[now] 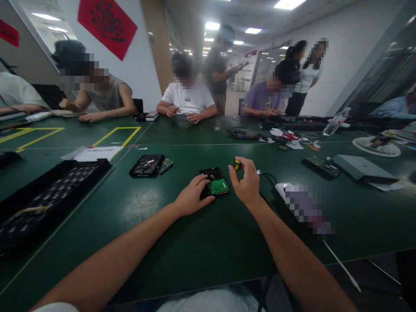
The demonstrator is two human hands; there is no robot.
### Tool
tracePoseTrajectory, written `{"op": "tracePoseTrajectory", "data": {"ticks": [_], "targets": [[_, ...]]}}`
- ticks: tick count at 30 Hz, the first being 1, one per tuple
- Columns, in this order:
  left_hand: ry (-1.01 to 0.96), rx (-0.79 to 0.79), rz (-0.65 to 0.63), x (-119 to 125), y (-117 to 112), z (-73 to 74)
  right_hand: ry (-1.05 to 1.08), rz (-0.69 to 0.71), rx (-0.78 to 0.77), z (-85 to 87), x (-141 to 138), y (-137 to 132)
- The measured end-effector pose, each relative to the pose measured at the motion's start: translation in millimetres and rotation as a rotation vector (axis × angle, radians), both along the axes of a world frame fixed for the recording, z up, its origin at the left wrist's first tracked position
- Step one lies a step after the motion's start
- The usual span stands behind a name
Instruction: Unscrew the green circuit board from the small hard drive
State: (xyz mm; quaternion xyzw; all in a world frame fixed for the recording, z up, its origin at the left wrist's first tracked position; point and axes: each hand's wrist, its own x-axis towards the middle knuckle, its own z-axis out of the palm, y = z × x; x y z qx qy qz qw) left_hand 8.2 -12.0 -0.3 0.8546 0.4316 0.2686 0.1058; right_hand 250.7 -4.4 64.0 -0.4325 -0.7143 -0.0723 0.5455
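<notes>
A hard drive (218,186) with a green circuit board and black casing lies on the green table. My left hand (192,196) grips its left side, fingers over the top and thumb along the near edge. Just right of the drive, my right hand (246,182) pinches a small screwdriver (237,164) with a yellow and black handle. Its thin shaft points down toward the drive's right edge; whether the tip touches is too small to tell.
Left of the drive lie an opened black drive casing (147,166) and a small circuit board (166,165). A long black tray (55,203) stands at the left. On the right are a power strip (287,197), another drive (321,166) and a grey metal box (364,168). Several people sit opposite.
</notes>
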Motion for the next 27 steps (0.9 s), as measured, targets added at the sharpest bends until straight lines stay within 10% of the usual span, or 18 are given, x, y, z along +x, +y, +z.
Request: {"op": "tracePoseTrajectory", "data": {"ticks": [27], "targets": [[0.025, -0.004, -0.002, 0.1, -0.4, 1.5, -0.009, 0.011, 0.006, 1.2, -0.8, -0.9]]}}
